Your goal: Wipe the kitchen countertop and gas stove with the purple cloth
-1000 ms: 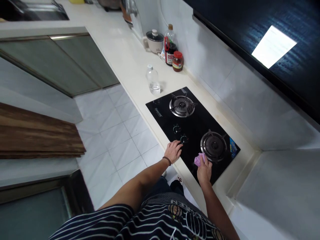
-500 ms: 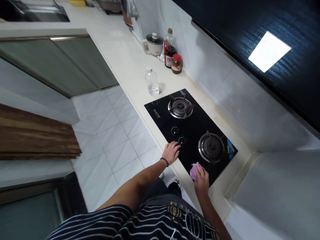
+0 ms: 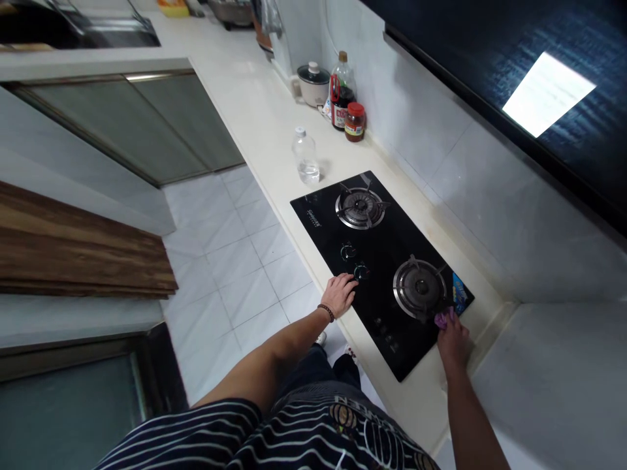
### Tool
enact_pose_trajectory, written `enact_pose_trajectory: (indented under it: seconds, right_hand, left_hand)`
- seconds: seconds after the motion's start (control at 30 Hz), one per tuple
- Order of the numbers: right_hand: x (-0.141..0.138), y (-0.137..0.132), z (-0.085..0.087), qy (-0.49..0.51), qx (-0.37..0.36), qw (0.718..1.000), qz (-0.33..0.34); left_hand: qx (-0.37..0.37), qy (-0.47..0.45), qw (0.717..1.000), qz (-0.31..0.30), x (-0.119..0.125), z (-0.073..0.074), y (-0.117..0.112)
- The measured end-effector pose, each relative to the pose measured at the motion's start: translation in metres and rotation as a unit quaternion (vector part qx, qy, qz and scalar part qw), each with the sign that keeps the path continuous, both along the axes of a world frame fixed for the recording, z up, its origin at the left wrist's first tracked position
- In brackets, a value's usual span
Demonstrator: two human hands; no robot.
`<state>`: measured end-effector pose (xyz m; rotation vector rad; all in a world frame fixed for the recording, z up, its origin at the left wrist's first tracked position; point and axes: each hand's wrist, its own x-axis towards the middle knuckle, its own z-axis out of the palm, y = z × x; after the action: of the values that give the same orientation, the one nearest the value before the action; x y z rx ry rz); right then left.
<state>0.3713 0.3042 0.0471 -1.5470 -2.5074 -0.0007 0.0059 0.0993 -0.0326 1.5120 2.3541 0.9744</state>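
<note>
A black glass gas stove [image 3: 377, 313] with two round burners is set into the white counter. My right hand [image 3: 453, 339] is closed on a crumpled purple cloth [image 3: 443, 318], pressed to the glass at the stove's right edge, close beside the nearer burner [image 3: 420, 288]. My left hand [image 3: 339, 294] lies flat on the stove's front edge, fingers stretched out and holding nothing. Its fingertips are just by a control knob [image 3: 361, 272]. Another knob [image 3: 347, 251] and the farther burner [image 3: 360, 207] are beyond it. A blue sticker [image 3: 459, 292] marks the far right corner.
A clear plastic bottle [image 3: 306, 156] stands on the counter [image 3: 245, 98] left of the stove. Behind it are a red-lidded jar [image 3: 355, 123], a dark sauce bottle [image 3: 341, 94] and a small lidded pot [image 3: 313, 85]. A dark hood [image 3: 480, 72] overhangs at upper right.
My right hand has moved the purple cloth from the stove's front edge away to its right edge, beside the nearer burner. My left hand has stayed in place. The view has shifted slightly.
</note>
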Motion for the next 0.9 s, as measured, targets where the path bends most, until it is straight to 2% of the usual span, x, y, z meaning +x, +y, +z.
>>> enact_pose_trajectory:
  seconds: [0.1, 0.17, 0.27, 0.4, 0.5, 0.6, 0.8, 0.9]
  right_hand:
    - [-0.003, -0.002, -0.003, 0.0, 0.002, 1.0, -0.002]
    - [-0.005, -0.013, -0.006, 0.003, 0.004, 1.0, 0.002]
    - [-0.004, -0.049, -0.02, 0.008, 0.001, 1.0, 0.023]
    - [0.008, -0.112, -0.055, 0.027, -0.029, 0.993, 0.111]
    - [0.008, -0.139, -0.072, 0.025, -0.032, 0.991, 0.124]
    - [-0.017, -0.137, -0.068, 0.027, -0.031, 0.99, 0.137]
    - [-0.115, -0.109, -0.034, 0.005, -0.073, 0.978, 0.197]
    - [-0.144, -0.107, -0.028, 0.004, -0.073, 0.976, 0.206]
  left_hand:
    - [-0.001, 0.005, 1.0, -0.002, 0.0, -0.001, 0.0]
    - [0.0, 0.006, 1.0, -0.003, 0.0, -0.001, 0.0]
    - [0.001, 0.005, 1.0, -0.005, 0.0, -0.001, 0.0]
    - [0.002, 0.004, 1.0, -0.004, 0.002, -0.001, 0.001]
    - [0.007, 0.001, 1.0, -0.008, 0.003, -0.001, 0.001]
    - [0.016, -0.011, 1.0, -0.008, 0.004, -0.003, 0.0]
    - [0.064, -0.067, 0.996, -0.009, -0.001, -0.012, -0.001]
    - [0.112, -0.116, 0.987, 0.003, -0.006, -0.012, -0.002]
